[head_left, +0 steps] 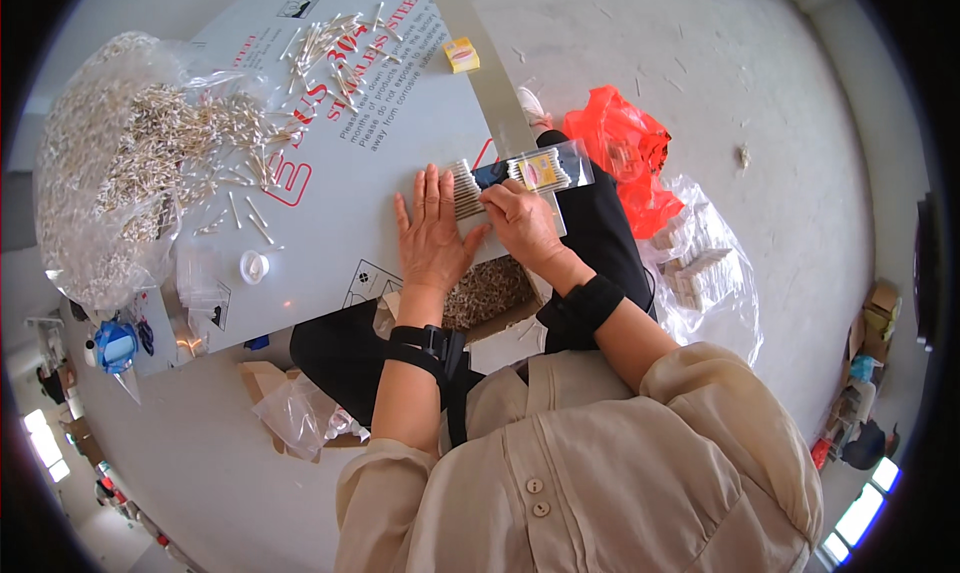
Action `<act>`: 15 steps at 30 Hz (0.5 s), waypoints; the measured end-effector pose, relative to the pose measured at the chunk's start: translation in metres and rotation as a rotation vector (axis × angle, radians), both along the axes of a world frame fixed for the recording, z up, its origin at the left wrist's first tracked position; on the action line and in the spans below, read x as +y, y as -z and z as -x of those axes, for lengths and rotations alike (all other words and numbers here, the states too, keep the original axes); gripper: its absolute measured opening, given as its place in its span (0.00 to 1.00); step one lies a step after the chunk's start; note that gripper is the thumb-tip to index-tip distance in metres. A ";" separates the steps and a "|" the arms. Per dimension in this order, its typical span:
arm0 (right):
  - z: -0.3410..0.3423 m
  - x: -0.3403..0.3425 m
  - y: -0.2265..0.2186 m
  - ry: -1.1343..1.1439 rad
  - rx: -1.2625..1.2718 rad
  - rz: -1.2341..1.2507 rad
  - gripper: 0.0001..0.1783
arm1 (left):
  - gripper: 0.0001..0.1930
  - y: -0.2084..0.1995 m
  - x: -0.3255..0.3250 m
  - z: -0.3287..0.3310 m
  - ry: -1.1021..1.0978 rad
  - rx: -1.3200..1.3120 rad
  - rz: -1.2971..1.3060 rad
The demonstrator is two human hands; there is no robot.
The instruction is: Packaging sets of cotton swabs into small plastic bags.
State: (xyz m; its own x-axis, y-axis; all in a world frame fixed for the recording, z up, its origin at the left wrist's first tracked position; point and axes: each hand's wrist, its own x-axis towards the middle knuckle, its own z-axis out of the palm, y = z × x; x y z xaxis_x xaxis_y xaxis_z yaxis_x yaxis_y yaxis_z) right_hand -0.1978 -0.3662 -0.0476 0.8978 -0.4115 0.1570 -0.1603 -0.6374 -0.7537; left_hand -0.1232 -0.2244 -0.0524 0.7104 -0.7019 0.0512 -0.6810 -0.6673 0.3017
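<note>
A: In the head view, what is the left hand [432, 235] doing?
B: It lies palm down on the grey tabletop [330, 213], fingers extended and loosely spread, grasping nothing. Its index finger is right beside a neat row of cotton swabs [463, 191]; I can't tell whether they touch.

A: And the right hand [524, 225]?
B: Its fingers are curled by the near edge of a clear plastic sleeve [571, 163]. The fingertips are partly hidden, so I can't tell whether they pinch anything.

A: Where exactly is the sleeve?
B: Just right of the row, at the table's right edge. More swabs show through it, along with a yellow label [538, 172].

A: What else is on the table?
B: A large clear bag [75, 163] at the left, spilling a swab heap [165, 138]; a scattered swab pile [335, 51] at the far side; a small yellow box [461, 56] near the right edge; and a small round white tub [254, 267] nearer the person.

A: Off the table?
B: A cardboard box [500, 323] below the hands holds many swabs. To the right are a red plastic bag [610, 123] and a clear bag of white packs [700, 273].
</note>
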 end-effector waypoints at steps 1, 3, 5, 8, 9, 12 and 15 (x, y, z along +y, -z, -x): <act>0.000 0.001 0.001 0.010 0.009 -0.001 0.04 | 0.47 0.000 0.000 0.000 -0.001 -0.001 0.001; 0.003 0.001 0.002 -0.036 0.037 0.031 0.04 | 0.47 0.000 0.001 0.000 -0.001 -0.003 0.004; 0.004 0.001 0.002 -0.081 0.063 0.065 0.05 | 0.46 -0.001 0.001 0.000 0.002 -0.014 -0.013; 0.000 0.003 0.000 0.013 -0.051 -0.034 0.07 | 0.46 0.000 0.001 0.000 -0.004 -0.012 -0.021; -0.001 0.002 -0.001 0.006 -0.037 -0.026 0.07 | 0.46 0.000 0.002 0.000 -0.006 -0.014 -0.021; -0.003 0.002 -0.002 0.008 -0.013 0.011 0.08 | 0.46 0.001 0.000 0.000 -0.009 -0.022 -0.009; -0.004 0.002 -0.003 0.015 0.000 0.050 0.09 | 0.46 0.000 -0.001 -0.001 -0.008 -0.015 -0.027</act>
State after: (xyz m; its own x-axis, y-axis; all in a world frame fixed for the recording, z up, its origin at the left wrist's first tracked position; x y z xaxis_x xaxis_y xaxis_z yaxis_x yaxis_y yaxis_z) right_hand -0.1934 -0.3641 -0.0444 0.8915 -0.4164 0.1781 -0.1698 -0.6719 -0.7209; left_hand -0.1227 -0.2249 -0.0522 0.7154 -0.6975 0.0428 -0.6798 -0.6804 0.2736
